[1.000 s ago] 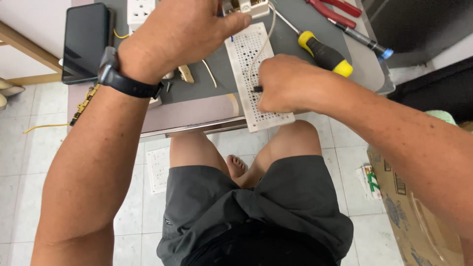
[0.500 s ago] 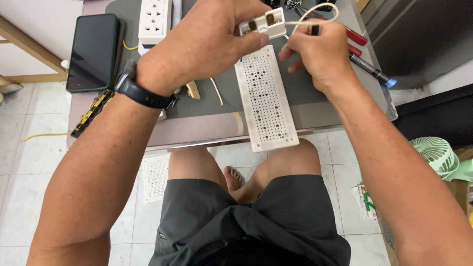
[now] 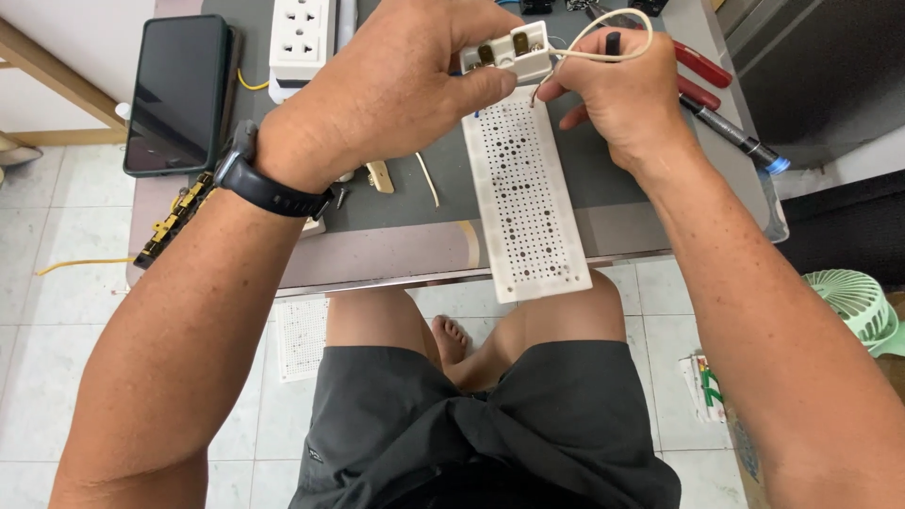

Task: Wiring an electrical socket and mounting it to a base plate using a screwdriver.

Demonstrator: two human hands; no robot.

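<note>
The left hand (image 3: 396, 90) keeps a small white socket part (image 3: 507, 52) in a tight grip between thumb and fingers, raised above the bench (image 3: 396, 212) at about 12 o'clock of the view, with its brass contacts turned up toward the camera, probably so that the terminals can be seen well. The right hand (image 3: 617, 99) is just beside it, at 3 o'clock from the part; its fingers pinch a cream wire (image 3: 603, 33), which makes a loop over the knuckles and comes down with its end close to the part's right side. Whether the wire end already touches a terminal I cannot tell. Under both hands lies a long white perforated board (image 3: 528, 207), running from 12 to 6 o'clock, and its near end hangs over the bench edge. At 10 o'clock of the left hand stands a white outlet block (image 3: 300, 38), and further to 9 o'clock a black phone (image 3: 177, 90) lies flat, well apart from the work. At 2 o'clock of the right hand rest red-handled pliers (image 3: 702, 71) and a dark pen-like tool (image 3: 731, 132), near enough to be reached.
</note>
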